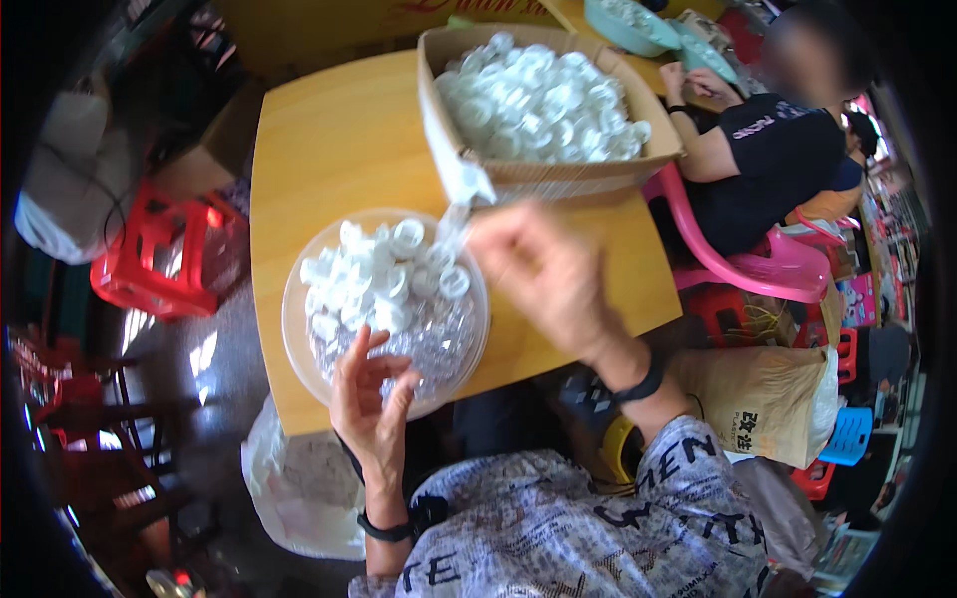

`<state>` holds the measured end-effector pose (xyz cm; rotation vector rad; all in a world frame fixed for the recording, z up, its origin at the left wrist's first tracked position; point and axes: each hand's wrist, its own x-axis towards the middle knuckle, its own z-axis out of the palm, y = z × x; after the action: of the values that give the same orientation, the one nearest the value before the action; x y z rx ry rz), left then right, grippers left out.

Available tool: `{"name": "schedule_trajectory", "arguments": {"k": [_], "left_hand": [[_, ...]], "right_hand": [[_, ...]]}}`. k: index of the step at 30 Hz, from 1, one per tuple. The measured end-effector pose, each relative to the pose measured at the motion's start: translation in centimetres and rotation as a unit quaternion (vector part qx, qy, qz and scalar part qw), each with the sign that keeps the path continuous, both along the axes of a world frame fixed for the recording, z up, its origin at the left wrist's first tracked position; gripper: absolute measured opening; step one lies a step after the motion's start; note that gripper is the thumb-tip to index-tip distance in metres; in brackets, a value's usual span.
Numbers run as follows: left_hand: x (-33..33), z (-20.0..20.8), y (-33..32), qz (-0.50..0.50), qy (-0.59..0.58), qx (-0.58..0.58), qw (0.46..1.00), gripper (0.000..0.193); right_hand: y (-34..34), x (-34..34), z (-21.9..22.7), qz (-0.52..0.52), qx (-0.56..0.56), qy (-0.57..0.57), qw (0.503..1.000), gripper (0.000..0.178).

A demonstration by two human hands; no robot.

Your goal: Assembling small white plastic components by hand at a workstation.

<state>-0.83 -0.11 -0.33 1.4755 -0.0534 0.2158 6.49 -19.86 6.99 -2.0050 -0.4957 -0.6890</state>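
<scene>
White, ring-shaped plastic pieces (371,284) lie heaped in a round translucent basin (295,334); the loosely open left hand (374,404) hovers at its near rim, seemingly empty. The blurred right hand (548,274) curls beside it, its hold impossible to tell.

Lettered grey shirt (558,513), black shirt (788,164), sack (758,394), panel (339,38)

the left hand (375,404) is over the near edge of the surface (329,140), toward its left corner, fingers loosely bent, thumb apart. the right hand (546,277), blurred, curls farther in, its wrist (628,369) near that edge toward the right corner.
</scene>
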Motion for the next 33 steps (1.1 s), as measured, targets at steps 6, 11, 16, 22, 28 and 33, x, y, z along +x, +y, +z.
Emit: {"name": "schedule_trajectory", "arguments": {"k": [6,11,16,22,28,33], "left_hand": [[1.0,-0.3,-0.8,0.029,0.007,-0.064,0.998,0.039],[1.2,-0.7,-0.8,0.052,-0.020,-0.024,0.998,0.035],[1.4,-0.8,-0.8,0.041,-0.030,-0.012,0.999,0.035],[1.7,-1.2,-0.9,0.032,-0.038,-0.011,0.999,0.032],[2.0,-1.6,-0.6,0.023,-0.049,-0.030,0.998,0.032],[1.7,0.4,-0.6,-0.026,0.034,-0.189,0.981,0.032]], "right_hand": [[-7.8,5.7,2.9,-0.266,-0.124,-0.059,0.954,0.014],[-3.0,4.0,1.5,-0.135,-0.043,-0.057,0.988,0.014],[2.5,2.4,-3.0,0.038,-0.148,0.111,0.982,0.014],[3.9,4.5,-5.6,0.043,-0.127,0.200,0.971,0.029],[3.9,4.5,-5.2,0.065,-0.042,0.223,0.972,0.013],[3.6,0.4,-3.3,0.078,-0.081,-0.032,0.993,0.013]]}}
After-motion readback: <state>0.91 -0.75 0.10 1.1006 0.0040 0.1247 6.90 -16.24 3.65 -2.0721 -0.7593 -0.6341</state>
